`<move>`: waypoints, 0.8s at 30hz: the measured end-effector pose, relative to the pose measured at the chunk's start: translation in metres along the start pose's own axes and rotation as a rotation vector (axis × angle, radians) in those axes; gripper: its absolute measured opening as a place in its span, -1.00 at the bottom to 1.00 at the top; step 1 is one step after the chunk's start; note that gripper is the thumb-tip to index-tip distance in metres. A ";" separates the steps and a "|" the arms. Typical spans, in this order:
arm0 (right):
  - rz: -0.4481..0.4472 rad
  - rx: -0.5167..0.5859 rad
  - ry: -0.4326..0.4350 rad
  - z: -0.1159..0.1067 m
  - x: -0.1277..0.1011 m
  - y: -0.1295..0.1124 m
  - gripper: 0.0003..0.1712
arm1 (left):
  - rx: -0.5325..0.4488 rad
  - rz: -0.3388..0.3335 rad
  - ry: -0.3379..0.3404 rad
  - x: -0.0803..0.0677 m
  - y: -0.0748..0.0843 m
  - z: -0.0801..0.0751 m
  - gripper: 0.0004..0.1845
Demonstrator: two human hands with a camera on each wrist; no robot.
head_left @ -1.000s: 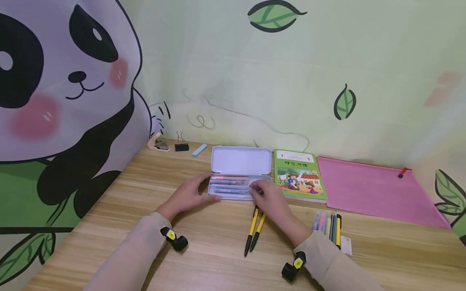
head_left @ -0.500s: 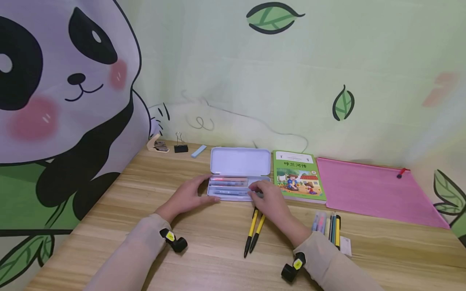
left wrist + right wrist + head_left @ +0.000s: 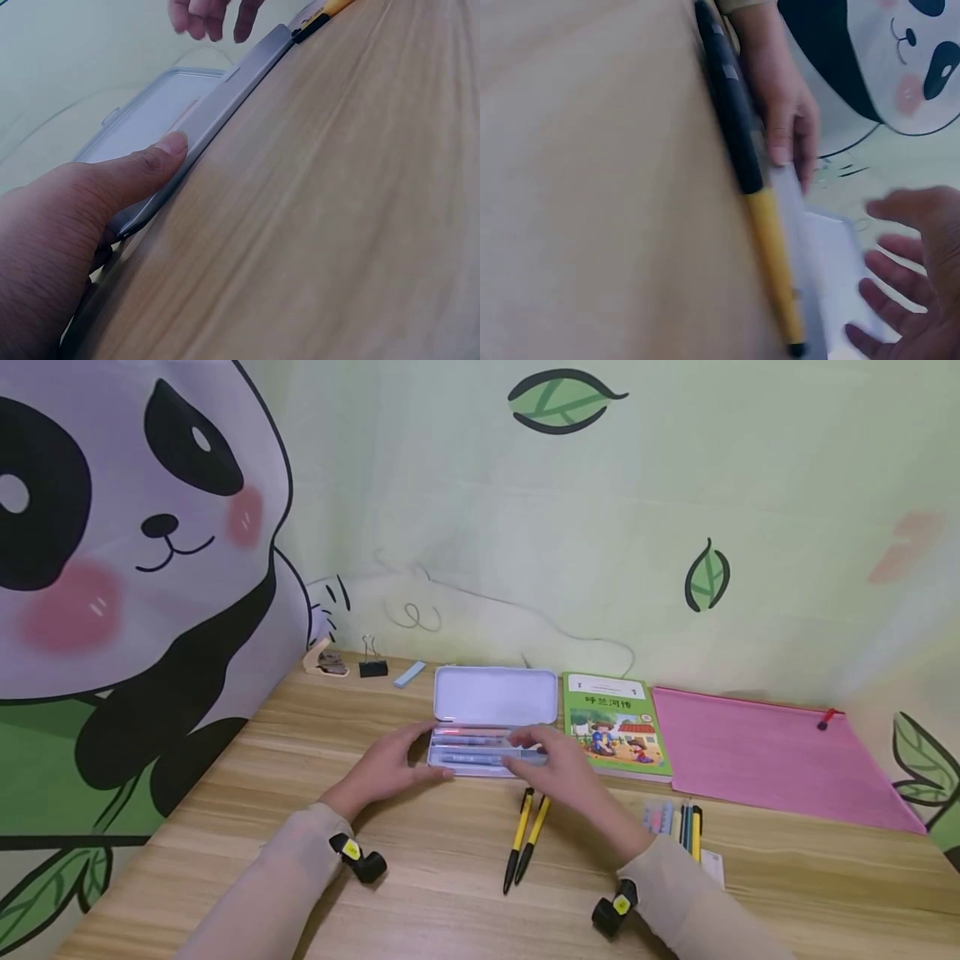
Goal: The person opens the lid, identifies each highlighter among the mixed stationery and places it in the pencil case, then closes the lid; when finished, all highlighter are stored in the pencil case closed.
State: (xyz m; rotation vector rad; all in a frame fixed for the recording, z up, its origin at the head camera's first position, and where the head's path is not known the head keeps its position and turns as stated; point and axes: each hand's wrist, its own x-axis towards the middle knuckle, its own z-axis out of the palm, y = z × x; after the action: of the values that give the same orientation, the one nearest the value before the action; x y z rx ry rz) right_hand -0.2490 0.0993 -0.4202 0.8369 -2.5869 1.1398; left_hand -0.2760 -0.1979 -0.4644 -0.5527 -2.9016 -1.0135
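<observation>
Pencil case partly filled.
Left hand grips the open pencil case; right hand hovers spread, empty; two yellow pens remain outside.

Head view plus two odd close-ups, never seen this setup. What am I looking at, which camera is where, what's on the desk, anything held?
No machine: a person works with two bare hands, wearing one camera on the head and one on each wrist. The wide picture is the head view; the close-ups look along each hand.

The left hand steadies the left end of the open pencil case, thumb on its rim. The right hand hovers over the case's right end, fingers spread, holding nothing.

On the wooden desk: two yellow-and-black pens, a bunch of pens, a green book, a pink zip pouch, a binder clip.
</observation>
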 end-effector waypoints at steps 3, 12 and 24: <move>-0.064 -0.005 -0.080 -0.013 -0.001 -0.005 -0.60 | -0.003 0.000 -0.002 0.000 0.000 0.001 0.06; -0.215 -0.078 -0.132 -0.051 -0.030 0.012 -0.58 | -0.004 0.000 0.004 0.000 -0.002 0.003 0.09; -0.059 -0.134 -0.199 -0.117 -0.095 0.067 -0.62 | -0.008 -0.006 0.002 -0.001 0.000 0.001 0.09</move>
State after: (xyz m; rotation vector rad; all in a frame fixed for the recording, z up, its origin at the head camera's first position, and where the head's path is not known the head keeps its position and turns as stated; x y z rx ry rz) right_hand -0.2148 0.2605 -0.4177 1.0354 -2.7389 0.8974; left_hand -0.2750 -0.1982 -0.4652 -0.5439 -2.9009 -1.0256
